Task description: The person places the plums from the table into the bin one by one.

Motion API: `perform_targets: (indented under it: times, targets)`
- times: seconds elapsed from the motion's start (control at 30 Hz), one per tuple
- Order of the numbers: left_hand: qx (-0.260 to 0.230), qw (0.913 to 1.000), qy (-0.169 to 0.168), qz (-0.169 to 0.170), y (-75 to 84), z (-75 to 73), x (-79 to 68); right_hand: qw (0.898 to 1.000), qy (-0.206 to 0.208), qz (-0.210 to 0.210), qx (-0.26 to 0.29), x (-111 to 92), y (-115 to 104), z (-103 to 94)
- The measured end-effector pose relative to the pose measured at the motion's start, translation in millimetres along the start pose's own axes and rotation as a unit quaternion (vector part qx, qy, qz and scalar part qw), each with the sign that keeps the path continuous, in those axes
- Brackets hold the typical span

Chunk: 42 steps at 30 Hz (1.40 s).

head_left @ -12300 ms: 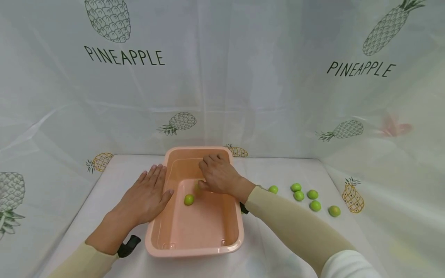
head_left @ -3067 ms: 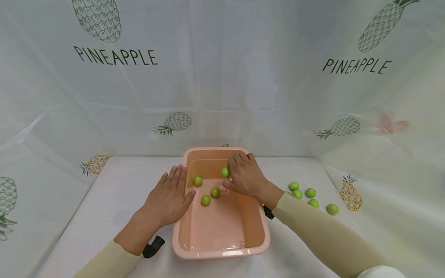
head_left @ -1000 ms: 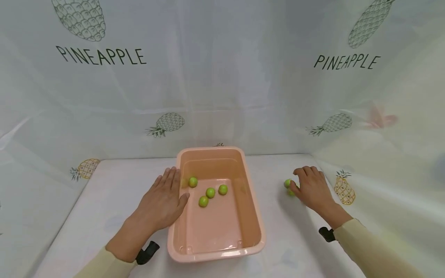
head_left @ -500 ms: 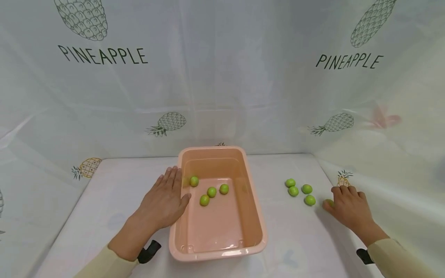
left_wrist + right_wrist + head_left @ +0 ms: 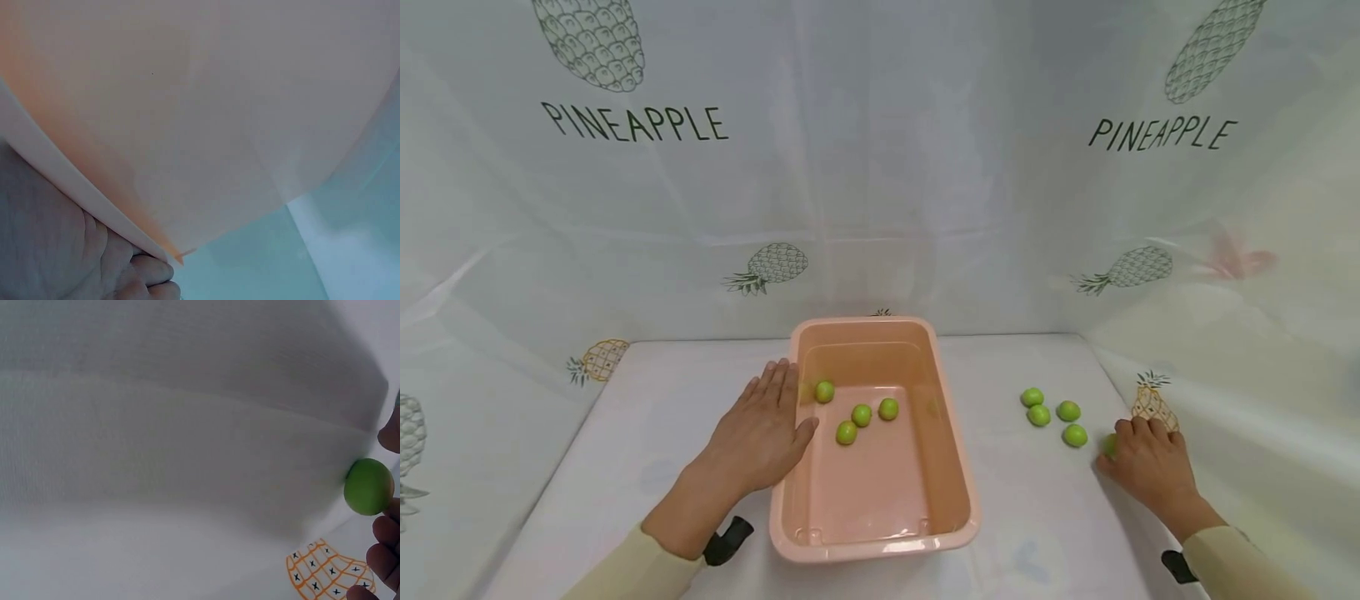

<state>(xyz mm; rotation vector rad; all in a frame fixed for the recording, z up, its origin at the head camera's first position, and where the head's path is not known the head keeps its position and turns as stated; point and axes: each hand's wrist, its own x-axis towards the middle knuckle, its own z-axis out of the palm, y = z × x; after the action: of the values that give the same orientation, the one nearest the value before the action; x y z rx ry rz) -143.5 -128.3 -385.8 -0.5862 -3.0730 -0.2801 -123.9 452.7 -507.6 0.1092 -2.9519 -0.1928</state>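
Note:
My left hand (image 5: pixel 758 437) lies with straight fingers along the left rim of a pink plastic tub (image 5: pixel 880 547). In the left wrist view its fingers (image 5: pixel 153 270) press against the tub's outer wall (image 5: pixel 206 125). At the table's right edge my right hand (image 5: pixel 1152 467) curls its thumb and fingers around a green lime (image 5: pixel 1111 446), mostly covered in the head view. The right wrist view shows that lime (image 5: pixel 369 487) between the thumb (image 5: pixel 391 432) and the curled fingers (image 5: pixel 386 532); the thumb appears slightly apart from it.
Inside the tub sit several limes (image 5: pixel 862 415). Another loose group of limes (image 5: pixel 1039 415) lies on the white-covered table (image 5: pixel 1007 500), between tub and right hand. A pineapple-printed curtain (image 5: pixel 880 208) hangs behind and at both sides.
The right hand set one more lime in the tub, then went back right, past the loose group, to the far-right lime. Its fingers have now curled closer round it. The left hand stays at the rim.

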Motion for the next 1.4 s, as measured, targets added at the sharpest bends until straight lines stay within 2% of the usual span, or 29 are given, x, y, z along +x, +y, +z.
perform_targets:
  times: [0.3,0.43,0.57,0.7,0.87,0.93,1.07,1.17,1.23,1.4]
  targets:
    - [-0.002,1.0000,-0.006,-0.002,1.7,0.5,0.2,0.999,-0.036,0.032,0.005,-4,2,4.4]
    - [0.002,1.0000,-0.004,0.000,1.6,1.5,-0.5,0.999,-0.034,0.041,0.002,-5,5,6.7]
    - [0.007,1.0000,0.001,0.001,1.5,1.8,-0.4,0.999,-0.011,0.046,-0.001,-5,8,10.6]
    - [0.006,1.0000,0.004,0.001,1.6,1.8,-0.1,0.999,0.034,0.034,-0.009,-1,12,14.6]
    - [0.007,1.0000,0.007,0.001,1.6,1.1,-1.5,0.994,0.103,-0.011,-0.032,6,15,15.3]
    - [0.008,0.9999,0.009,0.002,1.2,0.2,-2.6,0.987,0.153,-0.033,-0.033,11,14,16.1]
    - [0.010,0.9999,0.012,0.003,0.6,-1.7,-4.3,0.966,0.250,-0.061,-0.010,21,9,17.9]
    - [0.009,0.9999,0.013,0.002,0.3,-1.1,-3.8,0.959,0.277,-0.063,0.005,29,2,17.6]
    - [0.007,0.9999,0.012,-0.002,0.5,-0.3,-3.0,0.958,0.277,-0.067,0.018,34,-4,16.4]
    - [0.005,1.0000,0.006,-0.005,1.4,1.0,-0.9,0.946,0.305,-0.099,0.041,53,-24,7.5]
